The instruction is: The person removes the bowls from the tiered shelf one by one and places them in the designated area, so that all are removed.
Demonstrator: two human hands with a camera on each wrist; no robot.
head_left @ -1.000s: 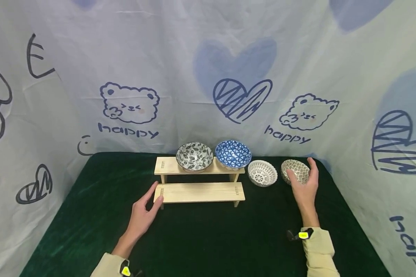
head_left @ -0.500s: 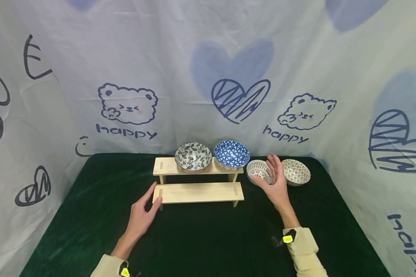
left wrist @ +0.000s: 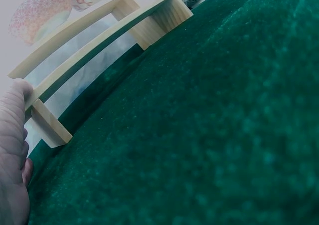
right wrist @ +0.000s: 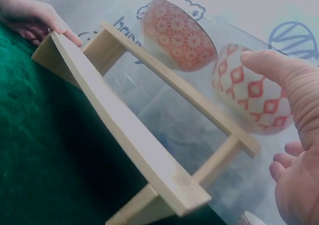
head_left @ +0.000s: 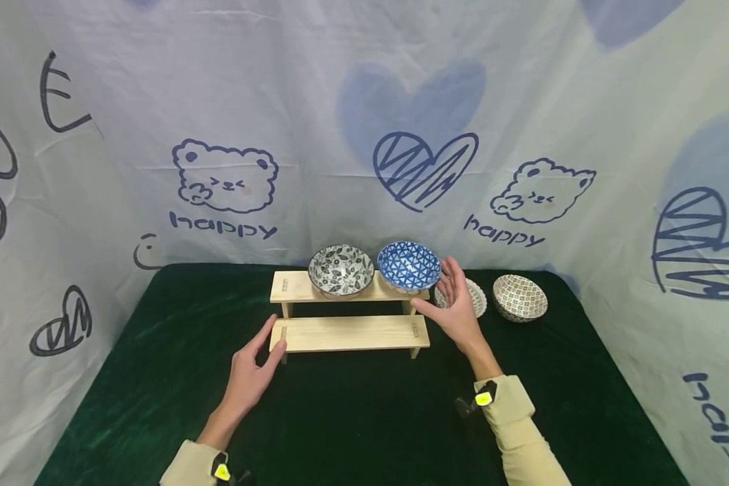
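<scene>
My left hand (head_left: 251, 378) holds the left end of the lower shelf of a two-step wooden stand (head_left: 349, 334), thumb at the front edge and fingers at the back. On the upper shelf sit a black-and-white leaf-patterned bowl (head_left: 341, 270) and, to its right, a bowl with a blue triangle pattern inside (head_left: 409, 266). My right hand (head_left: 458, 314), fingers spread, is at the right side of the blue bowl. In the right wrist view the thumb overlaps that bowl's red diamond outside (right wrist: 254, 93). Behind the right hand, a small white patterned bowl (head_left: 477, 297) is partly hidden.
A brown-patterned bowl (head_left: 520, 298) rests at the right on the dark green cloth (head_left: 364, 418). A printed white curtain (head_left: 316, 101) hangs close behind the stand and along both sides.
The right hand has moved left from the brown-patterned bowl, past the small white bowl, to the blue bowl. The left hand and all the bowls have stayed in place.
</scene>
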